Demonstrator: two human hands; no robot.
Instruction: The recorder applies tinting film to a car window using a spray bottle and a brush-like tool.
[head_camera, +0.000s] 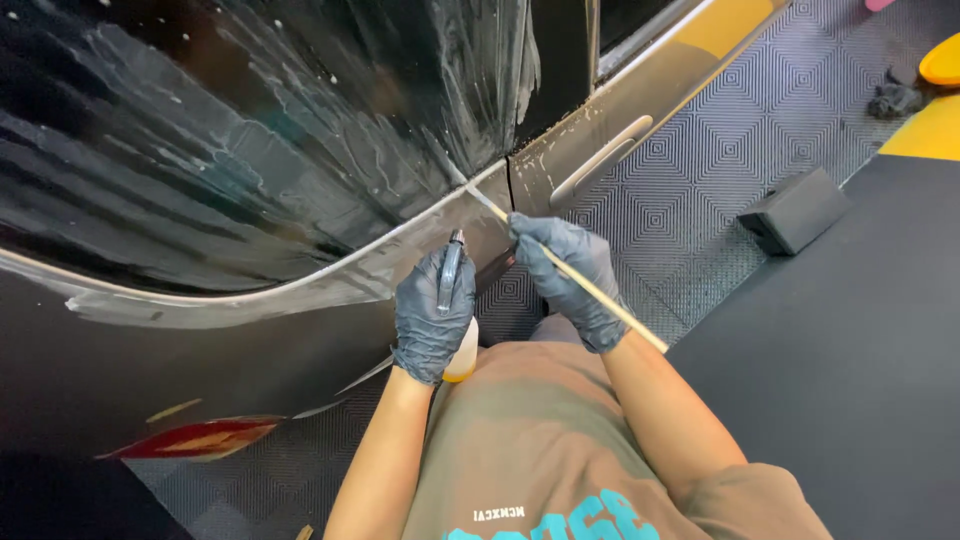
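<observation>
Head view, looking down past the person's chest: a dark car body (200, 370) fills the left half, its window glass (250, 130) streaked with wet, soapy film. A pale trim edge runs along the bottom of the glass, and a door handle (600, 160) sits on the panel beyond the door gap. Low on the body at the left there is a red tail-lamp shape (195, 437).

There is little packaging or signage to tell. A black box-shaped block (795, 210) lies on the patterned grey floor tiles (720, 150) to the right, just beside a smooth dark floor area. Yellow patches show at the upper right corner, and a small dark crumpled rag (893, 100) lies near them.

The left hand (432, 315), in a grey glove, is wrapped around a small spray bottle (455, 300); its dark nozzle points up toward the trim, and the pale yellowish body pokes out below the palm. The fingers are curled closed about it.

The right hand (572, 280), also gloved, pinches a long thin pale stick (580, 280) between thumb and fingers. The stick slants from near the right forearm up to the seam where the glass trim meets the door gap, its tip touching there. Both forearms are bare and bent in close to the body.
</observation>
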